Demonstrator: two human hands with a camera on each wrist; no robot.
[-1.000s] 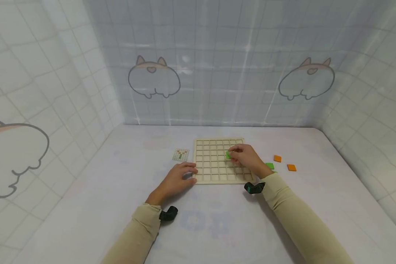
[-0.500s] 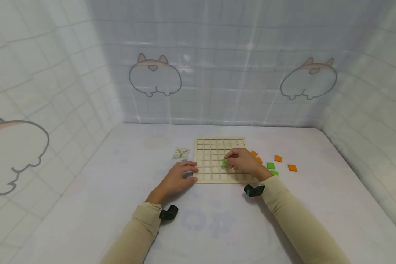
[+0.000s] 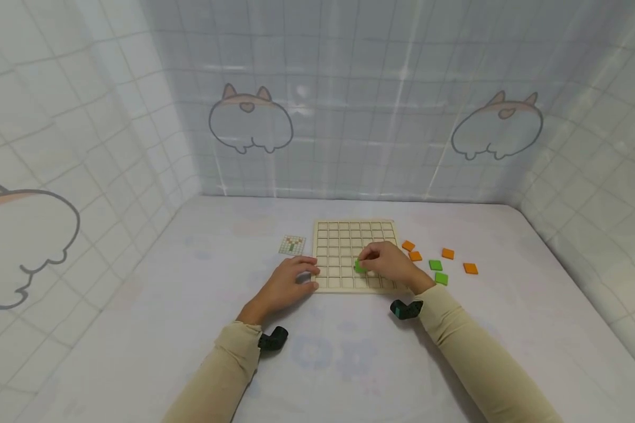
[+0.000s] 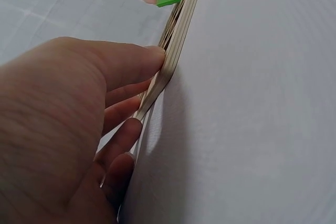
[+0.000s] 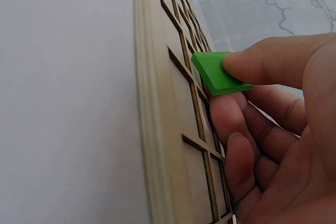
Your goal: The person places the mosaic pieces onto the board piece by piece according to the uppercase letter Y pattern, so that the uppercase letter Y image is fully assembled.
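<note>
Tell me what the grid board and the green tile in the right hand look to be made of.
Grid board: probably plywood, matte and unpainted; its pale edge shows layered streaks, and its grid lines have dark brown sides.
Green tile in the right hand: painted wood or plastic, I can't tell which; it's evenly green with a smooth, low-sheen face.

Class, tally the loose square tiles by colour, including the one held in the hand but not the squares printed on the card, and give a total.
Orange tiles: 4
Green tiles: 3, one of them pinched in the right hand
Total: 7 tiles in view
</note>
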